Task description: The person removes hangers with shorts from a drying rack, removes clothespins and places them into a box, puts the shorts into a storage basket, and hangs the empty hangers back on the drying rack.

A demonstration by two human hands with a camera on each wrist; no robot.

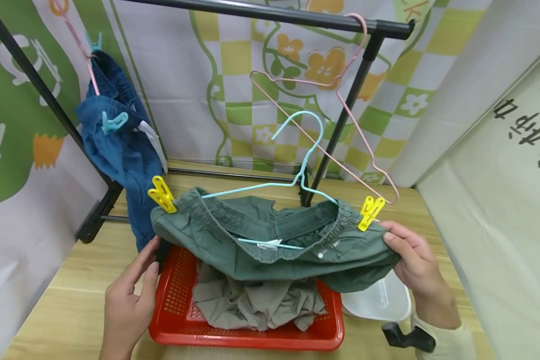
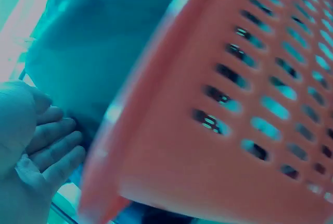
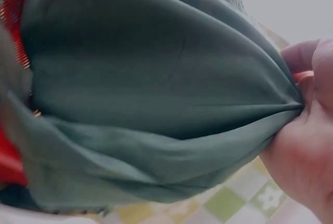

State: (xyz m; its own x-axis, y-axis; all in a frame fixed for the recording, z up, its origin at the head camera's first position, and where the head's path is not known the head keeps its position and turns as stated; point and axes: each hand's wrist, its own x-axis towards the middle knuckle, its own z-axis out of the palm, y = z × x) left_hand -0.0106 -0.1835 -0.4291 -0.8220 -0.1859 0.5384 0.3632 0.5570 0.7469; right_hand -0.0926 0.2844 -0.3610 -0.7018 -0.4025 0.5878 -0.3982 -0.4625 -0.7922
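Dark green pants [image 1: 270, 260] with an elastic waistband hang on a light blue hanger [image 1: 302, 165]. A yellow clothespin [image 1: 163, 195] clips the waistband at the left, and another yellow clothespin [image 1: 371, 214] does so at the right. My right hand [image 1: 416, 257] pinches the pants' right side between thumb and fingers; the right wrist view shows the green cloth [image 3: 156, 67] drawn into folds toward that grip. At the left end of the pants, my left hand [image 1: 132, 295] has its fingers loosely extended beside the cloth. In the left wrist view those fingers [image 2: 57, 143] hold nothing.
Below the pants sits a red basket [image 1: 247, 341] with beige clothing [image 1: 256, 300] inside. A clear plastic container [image 1: 378, 300] stands to its right. Behind is a black rack [image 1: 270, 12] carrying blue jeans [image 1: 126, 145] at left and a pink hanger [image 1: 348, 107] at right.
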